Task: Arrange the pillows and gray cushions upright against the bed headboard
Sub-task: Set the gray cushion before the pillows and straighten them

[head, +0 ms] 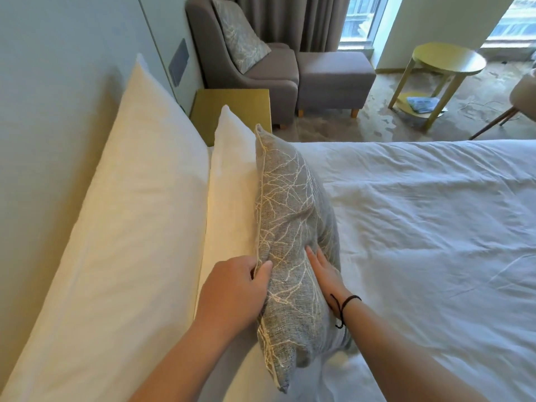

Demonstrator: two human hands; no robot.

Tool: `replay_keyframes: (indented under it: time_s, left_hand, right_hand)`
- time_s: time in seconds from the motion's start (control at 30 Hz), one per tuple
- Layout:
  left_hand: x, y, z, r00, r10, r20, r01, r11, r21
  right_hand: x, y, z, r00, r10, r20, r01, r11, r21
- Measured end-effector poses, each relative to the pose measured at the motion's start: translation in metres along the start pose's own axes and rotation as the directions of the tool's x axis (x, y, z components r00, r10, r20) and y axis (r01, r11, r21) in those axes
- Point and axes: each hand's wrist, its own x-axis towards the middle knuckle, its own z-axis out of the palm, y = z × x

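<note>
A gray cushion (293, 233) with a pale branch pattern stands on edge on the bed, leaning on a white pillow (232, 198). A larger white pillow (139, 204) stands behind that one, against the headboard wall (49, 97). My left hand (232, 288) grips the cushion's top seam, thumb in front and fingers behind. My right hand (326, 274) lies flat with straight fingers against the cushion's front face; a black band circles its wrist. A second gray cushion (240, 36) sits on the armchair across the room.
White duvet (435, 227) covers the bed to the right. A yellow bedside table (232, 111) stands past the pillows, then a gray armchair (261, 68) and footstool (333, 76). A round yellow side table (443, 71) stands near the windows.
</note>
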Motion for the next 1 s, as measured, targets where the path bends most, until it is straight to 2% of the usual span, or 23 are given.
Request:
replay_keyframes:
  time_s: [0.1,0.27,0.43,0.5,0.57,0.67,0.73,0.8,0.9,1.0]
  left_hand:
    - [0.001,0.005,0.021,0.999,-0.026,0.026,0.025,0.999,0.034]
    - [-0.021,0.002,0.015,0.996,-0.001,-0.084,0.015,0.986,0.166]
    - [-0.094,-0.028,0.017,0.995,-0.066,-0.081,0.083,0.97,0.229]
    - [-0.124,-0.038,0.02,0.995,-0.096,-0.022,0.099,0.955,0.278]
    - [-0.153,-0.045,0.022,0.983,-0.184,0.004,0.176,0.947,0.271]
    - [-0.187,-0.049,0.02,0.932,-0.363,0.015,0.356,0.921,0.156]
    - [-0.199,-0.051,0.015,0.905,-0.424,0.045,0.42,0.905,0.067]
    - [-0.206,-0.053,0.011,0.906,-0.415,0.085,0.414,0.91,0.034]
    - [-0.215,-0.057,0.008,0.923,-0.366,0.124,0.341,0.922,0.183]
    - [-0.226,-0.06,0.005,0.922,-0.347,0.169,0.298,0.919,0.258]
  right_hand:
    - [-0.005,0.003,-0.01,0.999,0.039,0.011,-0.039,0.999,-0.031]
    - [-0.032,-0.003,-0.024,0.999,0.041,-0.031,-0.043,0.998,-0.042]
    - [-0.081,-0.012,-0.016,0.991,-0.074,-0.114,0.077,0.997,0.024]
    - [-0.103,-0.019,-0.007,0.982,-0.134,-0.129,0.129,0.99,-0.049]
    - [-0.125,-0.023,0.002,0.971,-0.196,-0.136,0.171,0.97,-0.175]
    - [-0.155,-0.024,0.015,0.948,-0.307,-0.088,0.257,0.895,-0.366]
    - [-0.168,-0.022,0.022,0.939,-0.338,-0.064,0.276,0.85,-0.45]
    - [-0.177,-0.022,0.026,0.936,-0.35,-0.051,0.276,0.813,-0.513]
    - [-0.181,-0.023,0.027,0.937,-0.347,-0.038,0.274,0.8,-0.534]
    - [-0.179,-0.025,0.024,0.949,-0.315,-0.014,0.258,0.802,-0.538]
